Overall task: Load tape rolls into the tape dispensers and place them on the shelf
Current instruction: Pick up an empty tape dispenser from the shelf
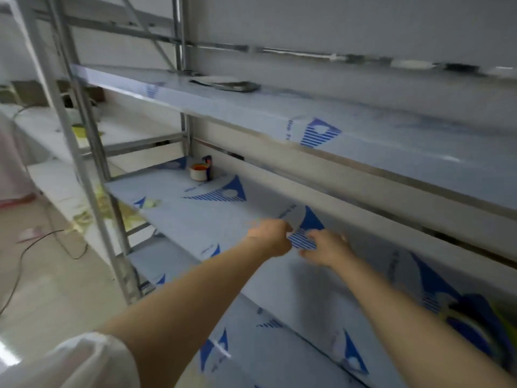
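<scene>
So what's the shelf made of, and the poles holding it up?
The shelf looks wrapped in thin plastic film, pale blue with printed blue logos and a soft sheen; what lies under it I cannot tell. The poles look like grey metal, smooth and dully shiny.

Grey metal shelf frame [84, 152] carries boards [195, 217] under smooth, faintly glossy blue-printed plastic film.

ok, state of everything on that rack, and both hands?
Blue tape dispenser with white roll: loaded, standing at back of film-covered middle shelf.
Left hand: over that shelf, blurred, grip unclear.
Right hand: over that shelf, fingers relaxed, empty.
Flat grey object: lying on upper shelf, blurred.
</scene>
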A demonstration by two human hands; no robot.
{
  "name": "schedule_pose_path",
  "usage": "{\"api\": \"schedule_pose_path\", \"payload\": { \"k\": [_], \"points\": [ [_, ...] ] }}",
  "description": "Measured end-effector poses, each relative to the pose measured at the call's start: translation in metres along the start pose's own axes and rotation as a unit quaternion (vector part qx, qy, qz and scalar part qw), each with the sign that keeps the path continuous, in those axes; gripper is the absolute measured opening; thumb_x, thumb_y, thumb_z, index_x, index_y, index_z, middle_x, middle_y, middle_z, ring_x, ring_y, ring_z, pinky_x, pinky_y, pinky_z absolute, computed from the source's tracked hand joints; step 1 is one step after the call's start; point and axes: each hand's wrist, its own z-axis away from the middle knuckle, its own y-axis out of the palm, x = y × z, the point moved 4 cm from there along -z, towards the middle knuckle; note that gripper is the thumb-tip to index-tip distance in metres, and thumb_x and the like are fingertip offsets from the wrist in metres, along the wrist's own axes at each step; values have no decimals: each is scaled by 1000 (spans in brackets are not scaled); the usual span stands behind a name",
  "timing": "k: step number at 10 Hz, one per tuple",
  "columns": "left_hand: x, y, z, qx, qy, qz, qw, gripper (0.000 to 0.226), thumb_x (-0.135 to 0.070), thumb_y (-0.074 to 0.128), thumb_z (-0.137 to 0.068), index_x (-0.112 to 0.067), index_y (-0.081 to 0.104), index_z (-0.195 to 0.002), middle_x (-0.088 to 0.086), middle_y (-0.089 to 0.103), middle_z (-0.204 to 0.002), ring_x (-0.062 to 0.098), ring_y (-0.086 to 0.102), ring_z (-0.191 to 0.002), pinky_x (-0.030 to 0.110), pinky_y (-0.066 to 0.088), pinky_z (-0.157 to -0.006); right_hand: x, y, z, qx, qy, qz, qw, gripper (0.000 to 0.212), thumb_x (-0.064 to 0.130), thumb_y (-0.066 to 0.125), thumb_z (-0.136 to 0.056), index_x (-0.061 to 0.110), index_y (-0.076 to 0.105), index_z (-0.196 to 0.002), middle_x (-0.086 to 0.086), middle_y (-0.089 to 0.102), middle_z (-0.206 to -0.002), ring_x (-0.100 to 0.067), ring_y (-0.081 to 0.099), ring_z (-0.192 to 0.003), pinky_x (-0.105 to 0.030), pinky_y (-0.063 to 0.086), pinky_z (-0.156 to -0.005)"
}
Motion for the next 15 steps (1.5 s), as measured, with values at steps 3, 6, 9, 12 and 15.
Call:
{"api": "schedule_pose_path", "payload": {
  "k": [3, 6, 9, 12, 15],
  "points": [
    [213, -65, 7, -15, -105, 26, 994, 48, -22, 51, -89, -28, 46, -136, 0, 50, -138, 20, 48, -125, 34, 42, -100, 213, 14, -74, 0, -110, -35, 993, 50, 43, 50, -92, 16, 46, -133, -4, 53, -135, -22, 47, -124, -33, 27, -109],
    [341, -96, -44, -30, -156, 40, 987, 46, -21, 50, -89, -32, 49, -133, -1, 52, -136, 20, 52, -121, 35, 47, -99, 320, 32, -187, 21, -121, -97, 988, 46, 34, 53, -90, 16, 48, -133, -4, 52, -136, -25, 50, -123, -39, 42, -101],
    [434, -146, -148, -22, -141, 21, 990, 43, -19, 50, -91, -27, 50, -134, 0, 52, -137, 21, 50, -123, 33, 42, -101, 376, 41, -330, 28, -78, -184, 979, 42, 26, 50, -94, 13, 48, -133, -9, 52, -137, -29, 49, -123, -37, 42, -99],
    [483, -164, -231, 24, -68, 17, 997, 45, -20, 50, -93, -24, 46, -137, 2, 48, -142, 20, 45, -129, 33, 37, -108, 392, 52, -416, 0, -16, -139, 990, 46, 15, 47, -95, 9, 34, -139, -14, 43, -138, -33, 46, -123, -46, 41, -102],
    [528, -179, -285, 78, 42, -9, 996, 47, -20, 50, -91, -25, 45, -138, 2, 48, -142, 21, 47, -129, 37, 39, -107, 395, 77, -468, -28, 84, -125, 988, 47, 3, 40, -94, 9, 37, -141, -11, 40, -144, -26, 40, -131, -10, 36, -88]
  ]
}}
